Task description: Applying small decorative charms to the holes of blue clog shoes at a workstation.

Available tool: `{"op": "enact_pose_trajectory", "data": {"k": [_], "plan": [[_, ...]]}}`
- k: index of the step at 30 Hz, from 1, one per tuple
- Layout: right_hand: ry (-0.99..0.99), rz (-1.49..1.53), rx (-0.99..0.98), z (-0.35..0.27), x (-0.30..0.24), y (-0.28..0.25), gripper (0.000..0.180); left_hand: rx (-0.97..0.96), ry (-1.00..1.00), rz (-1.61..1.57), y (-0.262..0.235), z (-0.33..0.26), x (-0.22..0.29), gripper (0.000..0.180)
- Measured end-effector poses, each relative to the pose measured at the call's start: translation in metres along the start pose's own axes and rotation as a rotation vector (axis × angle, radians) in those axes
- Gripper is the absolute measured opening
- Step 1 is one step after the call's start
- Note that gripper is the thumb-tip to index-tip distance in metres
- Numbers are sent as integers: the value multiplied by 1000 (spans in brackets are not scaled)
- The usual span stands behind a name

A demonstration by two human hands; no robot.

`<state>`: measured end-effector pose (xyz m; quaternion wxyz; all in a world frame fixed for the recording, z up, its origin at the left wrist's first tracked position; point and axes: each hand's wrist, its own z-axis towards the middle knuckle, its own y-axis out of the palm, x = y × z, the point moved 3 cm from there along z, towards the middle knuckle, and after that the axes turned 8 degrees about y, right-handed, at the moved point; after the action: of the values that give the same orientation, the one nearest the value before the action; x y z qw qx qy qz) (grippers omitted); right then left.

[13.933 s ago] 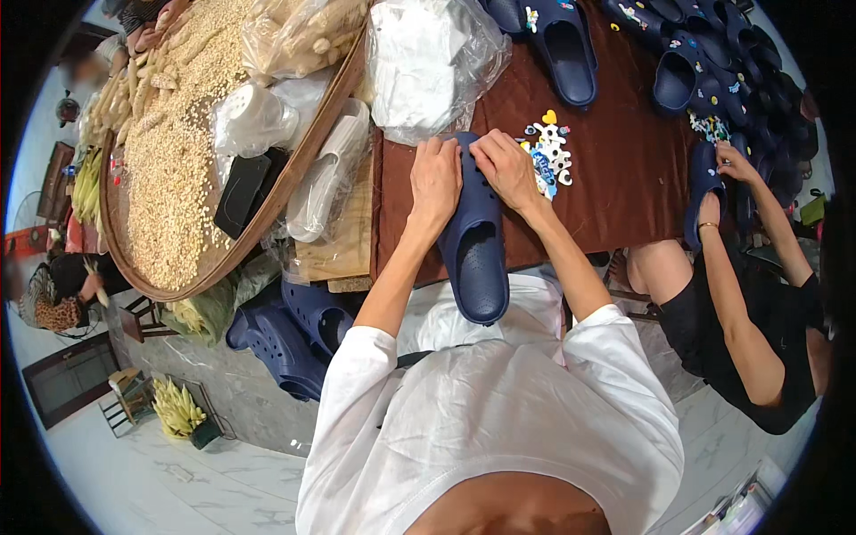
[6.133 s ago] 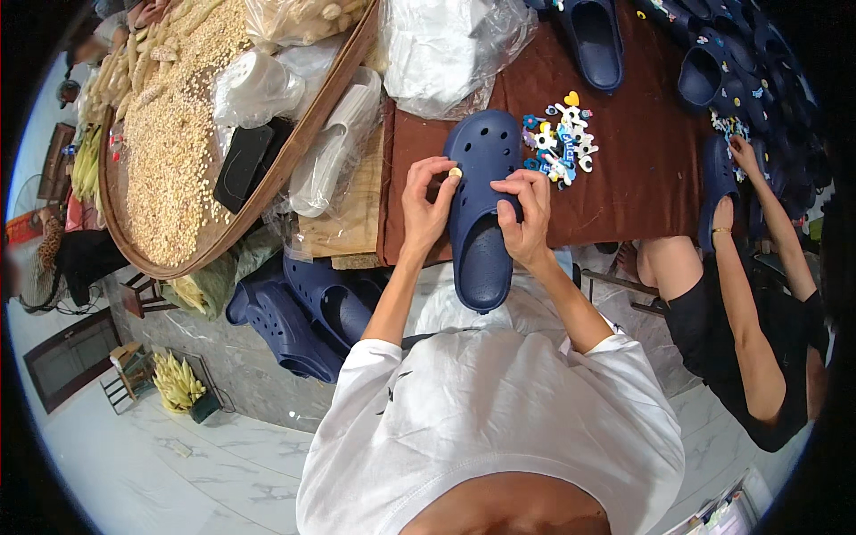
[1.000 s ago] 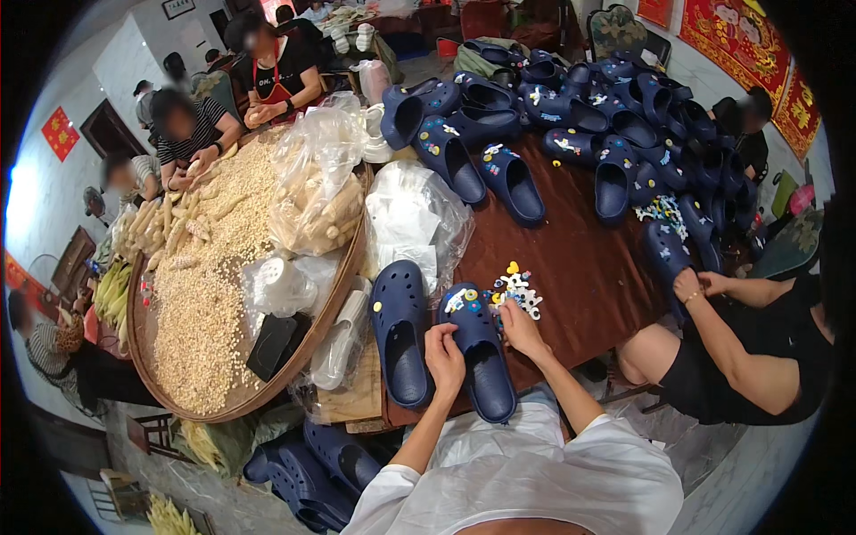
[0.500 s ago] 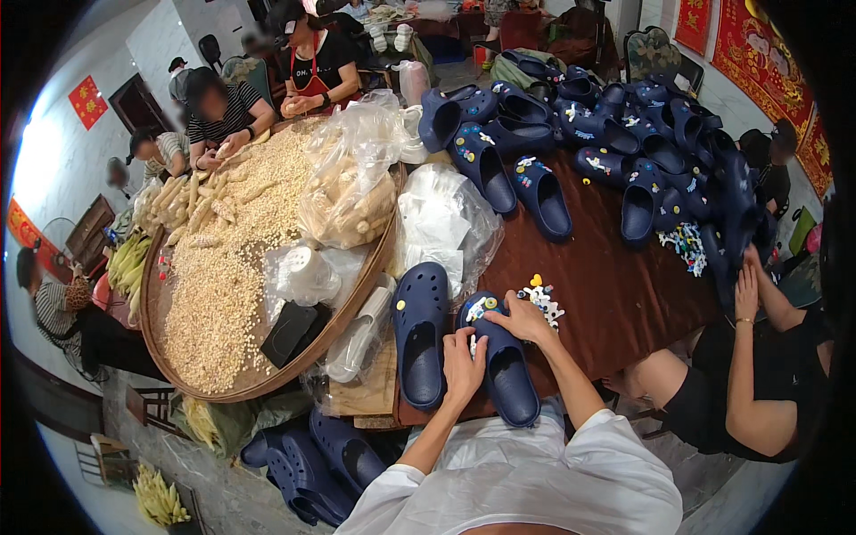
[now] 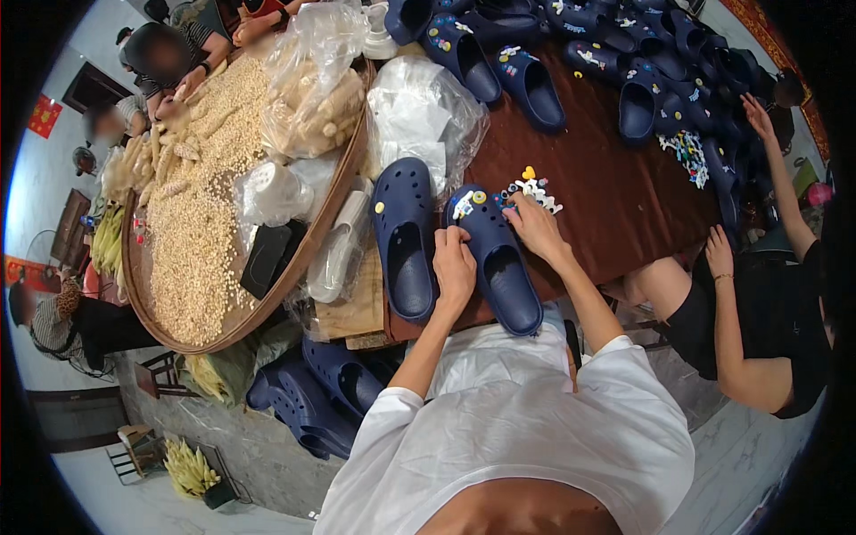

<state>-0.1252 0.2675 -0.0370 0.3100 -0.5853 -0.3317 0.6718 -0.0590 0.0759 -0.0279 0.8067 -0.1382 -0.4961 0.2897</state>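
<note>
In front of me a navy clog (image 5: 489, 234) lies toe away, with a white figure charm (image 5: 463, 208) and a round yellow charm (image 5: 480, 197) on its toe. My left hand (image 5: 454, 267) is closed at the clog's left edge, its fingers curled against the side. My right hand (image 5: 538, 230) reaches past the toe's right side to a small heap of shoe charms (image 5: 540, 189); its fingertips are drawn together, and what they hold, if anything, is hidden. Left of this clog lies its navy neighbour (image 5: 401, 192), bearing one yellow charm.
A round woven tray (image 5: 259, 332) of corn kernels stands to the left, with clear plastic bags (image 5: 423, 116) beside it. Finished-looking clogs (image 5: 637, 102) are heaped at the back right near another charm pile (image 5: 685, 159). A person in black (image 5: 758, 330) sits at the right.
My view has tilted down, so the table sits higher in the picture. My right hand has gone from the clog's toe to the charm heap. The left hand has pulled back slightly along the clog.
</note>
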Motion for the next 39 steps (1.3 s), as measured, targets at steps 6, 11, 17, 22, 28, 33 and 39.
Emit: {"op": "enact_pose_trajectory", "data": {"k": [6,11,17,22,28,33,39], "plan": [[39,89,-23,10,-24,-24,45,19,-115,-44,-5,-13,6,18],[-138,34,-13,23,-51,-1,44,-77,-231,-33,-10,-13,10,34],[-226,81,44,25,-54,2,33,-153,-251,-1,-6,-11,9,26],[-149,430,-94,33,-44,12,25,-110,-123,6,-1,-10,3,22],[-144,497,-116,32,-42,11,18,37,-285,-152,-1,-19,-19,18],[-137,509,-93,28,-42,9,17,131,-139,-69,0,-22,-15,12],[-270,438,-15,24,-39,-2,11,-57,-98,-16,-2,13,10,25]]}}
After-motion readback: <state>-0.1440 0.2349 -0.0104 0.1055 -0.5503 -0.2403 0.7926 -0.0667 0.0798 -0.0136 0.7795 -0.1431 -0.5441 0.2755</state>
